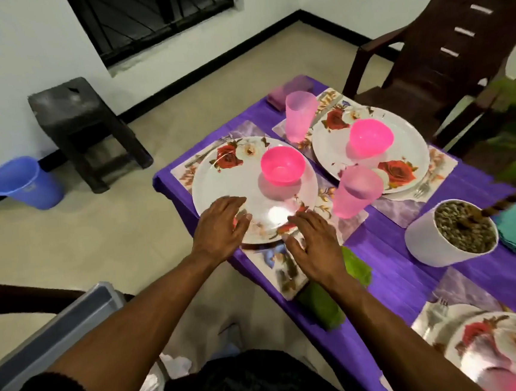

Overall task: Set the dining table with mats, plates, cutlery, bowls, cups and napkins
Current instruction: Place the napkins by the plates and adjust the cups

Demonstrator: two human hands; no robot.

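The near plate (243, 184) lies at the table's (389, 246) near-left corner, directly ahead of both hands. The left hand (222, 226) and right hand (314, 246) rest spread-fingered, holding nothing, on its near rim; the left reaches farther in.

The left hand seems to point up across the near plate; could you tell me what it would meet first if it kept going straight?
Probably the pink bowl on the near plate. The left hand points up-right over the plate's rim; depth is unclear, so it might pass beside it.
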